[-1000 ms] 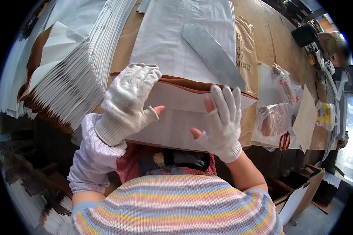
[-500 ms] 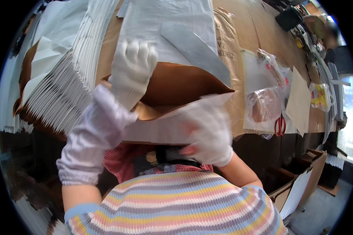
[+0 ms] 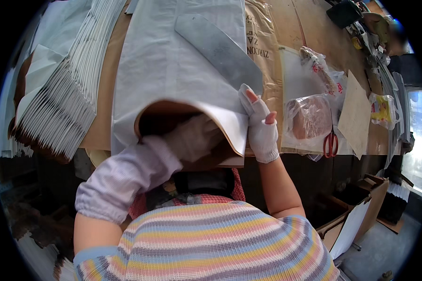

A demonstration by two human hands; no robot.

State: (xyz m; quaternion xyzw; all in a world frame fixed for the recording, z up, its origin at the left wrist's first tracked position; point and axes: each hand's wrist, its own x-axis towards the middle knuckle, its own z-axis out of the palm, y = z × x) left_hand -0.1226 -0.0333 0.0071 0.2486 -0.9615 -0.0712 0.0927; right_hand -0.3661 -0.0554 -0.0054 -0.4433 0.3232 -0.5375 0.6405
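Observation:
A white paper bag with a brown inside (image 3: 234,129) lies at the near edge of the bench, its mouth bulging toward me. My left hand (image 3: 197,138), in a white glove with a pale sleeve cover, reaches into that mouth; its fingers are shaded and partly hidden. Against the bag's right side rests my right hand (image 3: 261,124), its fingers stretched and the glove leaving some fingertips bare. Just beyond it, a flat grey plate with a slanted end (image 3: 220,51) lies on the white paper (image 3: 150,51).
Stacked, fanned white paper bags (image 3: 56,112) fill the left side. On the right are red-handled scissors (image 3: 330,143), a clear plastic bag with something brown inside (image 3: 309,117), a beige sheet (image 3: 355,117) and a yellow packet (image 3: 382,111). Cardboard boxes (image 3: 356,206) stand below, at right.
My left hand has gone from the bag's far lip down into its mouth. My right hand has moved from the near lip to the bag's right side. The mouth now looks rounder.

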